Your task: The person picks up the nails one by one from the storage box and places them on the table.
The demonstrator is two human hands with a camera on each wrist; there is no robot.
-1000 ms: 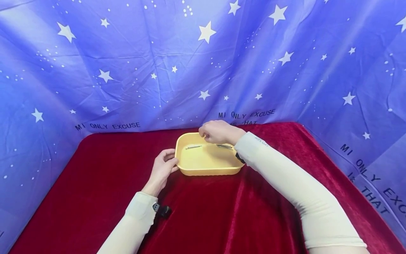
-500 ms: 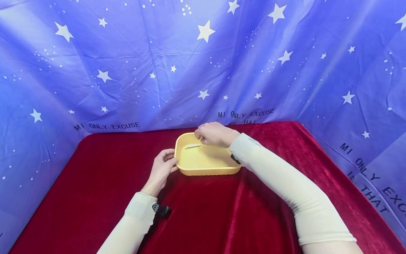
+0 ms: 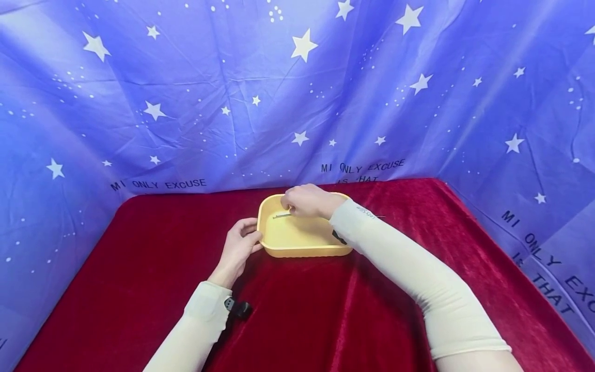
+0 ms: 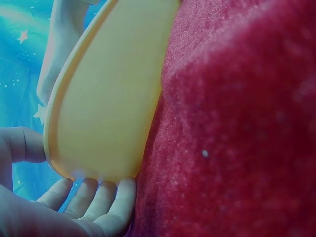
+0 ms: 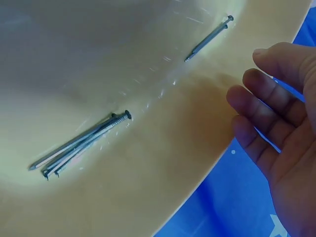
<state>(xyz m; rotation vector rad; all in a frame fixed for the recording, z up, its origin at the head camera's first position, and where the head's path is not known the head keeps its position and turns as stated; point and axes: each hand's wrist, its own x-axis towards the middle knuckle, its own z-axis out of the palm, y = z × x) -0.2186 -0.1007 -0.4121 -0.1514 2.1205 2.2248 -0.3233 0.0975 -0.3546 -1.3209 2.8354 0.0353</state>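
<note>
Inside the yellow tray [image 3: 297, 243]: loose nails.
Left hand [image 3: 238, 248] grips its rim; right hand [image 5: 281, 123] hovers, fingers relaxed, beside single nail [image 5: 208, 38]; nail bundle [image 5: 81, 143] apart.

Tray [image 3: 297, 250] mid-table on cloth [image 3: 325, 310]; inside, nail bundle [image 5: 81, 143] near one wall, single nail [image 5: 208, 38] apart.
</note>
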